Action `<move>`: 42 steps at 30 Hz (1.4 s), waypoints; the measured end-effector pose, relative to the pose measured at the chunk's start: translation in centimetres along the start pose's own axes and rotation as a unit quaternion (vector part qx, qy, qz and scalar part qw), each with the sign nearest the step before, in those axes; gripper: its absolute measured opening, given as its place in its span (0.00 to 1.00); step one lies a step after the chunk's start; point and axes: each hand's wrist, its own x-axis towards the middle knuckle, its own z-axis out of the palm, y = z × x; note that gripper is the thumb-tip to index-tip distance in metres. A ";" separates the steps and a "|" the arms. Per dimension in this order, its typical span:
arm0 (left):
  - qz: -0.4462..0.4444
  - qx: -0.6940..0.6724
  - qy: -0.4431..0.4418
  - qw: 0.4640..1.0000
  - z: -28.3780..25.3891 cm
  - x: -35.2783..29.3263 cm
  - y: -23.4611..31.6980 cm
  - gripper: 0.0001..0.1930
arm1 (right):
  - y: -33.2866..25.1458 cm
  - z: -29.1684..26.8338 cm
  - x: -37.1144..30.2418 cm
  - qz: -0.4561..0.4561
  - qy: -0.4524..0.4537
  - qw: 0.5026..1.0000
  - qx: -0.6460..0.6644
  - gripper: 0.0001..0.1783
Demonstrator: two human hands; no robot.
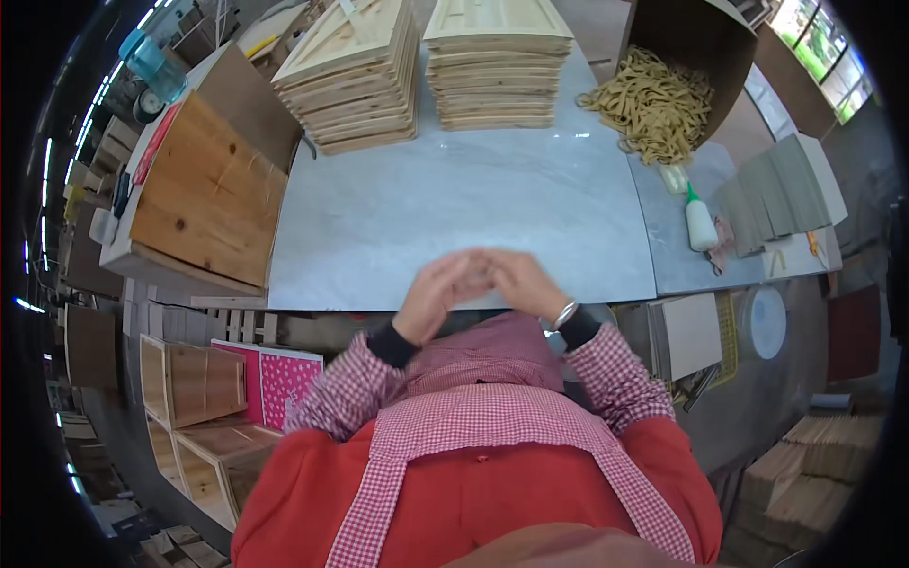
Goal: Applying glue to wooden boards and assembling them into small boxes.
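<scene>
My left hand and my right hand meet in front of my apron, above the near edge of the grey-white tabletop. Their fingers are stretched out, overlap at the middle and look slightly blurred. No object shows between them, though the palms are partly hidden. A silver bracelet circles my right wrist. Beyond my hands, two tall stacks of pale wooden frame panels stand at the far side of the table: the left stack and the right stack.
An open box spills tan rubber bands at the far right. Near it are a white glue bottle with a green tip and a stack of grey sheets. A wooden box borders the table's left; wooden crates stand below.
</scene>
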 end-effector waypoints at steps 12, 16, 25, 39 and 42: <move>0.157 0.635 0.317 0.687 -2.7 28.8 21.8 0.11 | 3.9 -21.3 26.3 -0.012 0.298 0.920 -0.255 0.24; 0.119 0.883 0.224 0.396 -2.2 30.2 19.5 0.06 | 7.2 -22.7 26.4 0.008 0.245 0.959 -0.141 0.15; 0.196 0.426 0.366 0.804 4.6 14.0 15.3 0.27 | 1.9 -19.2 15.1 0.131 0.362 0.914 0.127 0.22; 0.578 0.622 0.129 0.513 10.7 1.5 4.4 0.22 | -8.7 -11.6 -7.4 -0.010 0.415 0.893 -0.172 0.19; 0.412 0.322 0.131 0.843 10.1 -3.4 4.2 0.21 | -11.4 -9.8 -7.7 -0.095 0.329 0.908 0.243 0.31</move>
